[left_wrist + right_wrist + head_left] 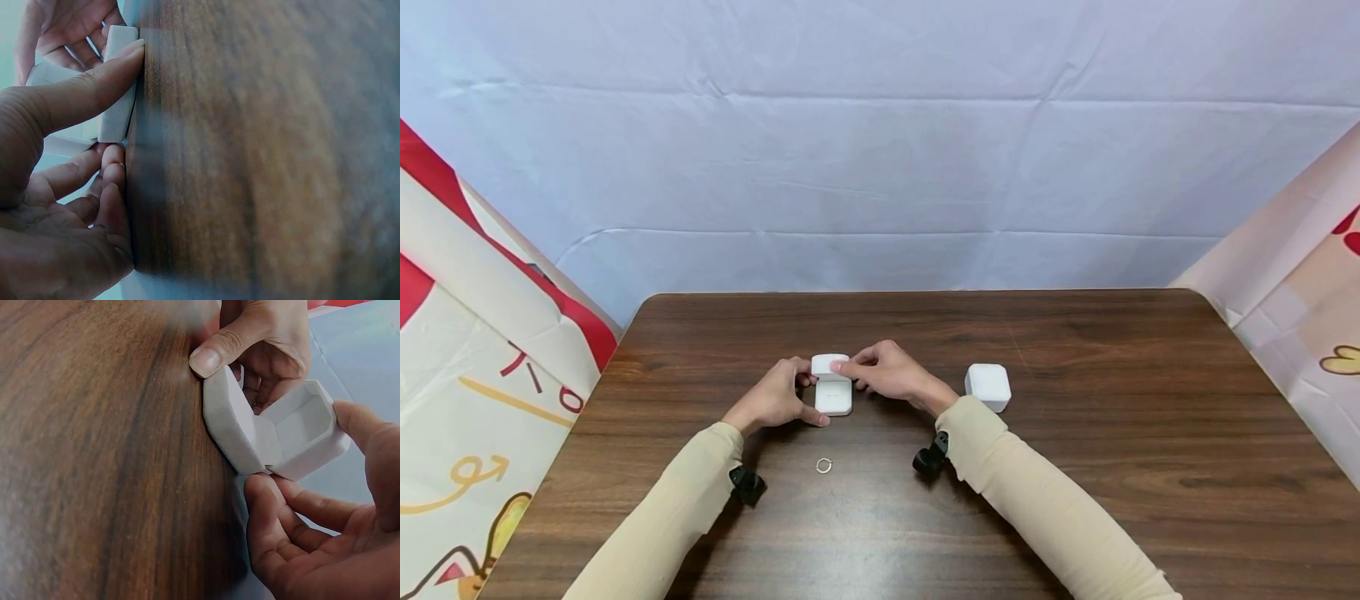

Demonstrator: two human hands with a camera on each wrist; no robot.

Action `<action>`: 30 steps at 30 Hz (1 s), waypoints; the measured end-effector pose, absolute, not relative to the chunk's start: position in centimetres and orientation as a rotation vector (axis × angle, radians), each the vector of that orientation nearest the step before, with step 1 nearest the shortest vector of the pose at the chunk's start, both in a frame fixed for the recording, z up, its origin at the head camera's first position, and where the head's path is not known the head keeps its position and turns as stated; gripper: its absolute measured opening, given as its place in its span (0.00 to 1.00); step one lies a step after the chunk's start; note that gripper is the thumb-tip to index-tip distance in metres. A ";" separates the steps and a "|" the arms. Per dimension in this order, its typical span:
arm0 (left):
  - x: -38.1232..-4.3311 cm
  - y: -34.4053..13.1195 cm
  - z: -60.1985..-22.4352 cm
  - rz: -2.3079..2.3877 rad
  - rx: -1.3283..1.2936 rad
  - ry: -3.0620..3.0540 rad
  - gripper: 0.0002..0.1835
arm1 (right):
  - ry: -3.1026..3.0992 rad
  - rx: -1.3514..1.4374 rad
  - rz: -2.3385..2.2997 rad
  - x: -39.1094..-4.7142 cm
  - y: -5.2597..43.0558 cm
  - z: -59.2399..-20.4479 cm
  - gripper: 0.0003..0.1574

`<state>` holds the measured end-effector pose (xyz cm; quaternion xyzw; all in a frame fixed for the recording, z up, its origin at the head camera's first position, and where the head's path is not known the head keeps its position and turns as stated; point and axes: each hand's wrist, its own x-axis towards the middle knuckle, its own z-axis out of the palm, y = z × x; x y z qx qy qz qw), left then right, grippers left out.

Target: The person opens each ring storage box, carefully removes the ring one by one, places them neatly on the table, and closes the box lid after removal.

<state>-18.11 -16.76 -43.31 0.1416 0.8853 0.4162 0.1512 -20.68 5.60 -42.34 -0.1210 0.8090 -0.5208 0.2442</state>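
A small white ring box (833,400) stands on the table with its hinged lid (828,364) raised. My left hand (775,395) grips the base, thumb at the front edge and fingers toward the back. From the other side, my right hand (891,372) holds the lid, its thumb against the upper edge and the other fingers low by the hinge. In the right wrist view the lid (306,431) shows a hollow inside, tilted back from the base (228,422). A thin ring (818,468) lies on the table, nearer to me than the box.
A second white box (988,386), closed, stands to the right, beyond my right wrist. The wooden table (1112,417) runs back to a pale cloth backdrop (880,167). Printed cloth (490,400) hangs at the left side.
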 end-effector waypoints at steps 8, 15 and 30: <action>-18.1 -16.8 -43.4 1.171 0.411 2.547 0.27 | 2.255 -0.400 -1.410 -20.4 5.7 -42.5 0.25; -18.0 -16.7 -43.3 1.168 0.410 2.545 0.29 | 2.344 -0.428 -1.403 -19.9 5.7 -42.5 0.24; -18.1 -16.7 -43.4 1.170 0.407 2.561 0.30 | 2.507 -0.646 -1.312 -18.9 5.6 -42.8 0.25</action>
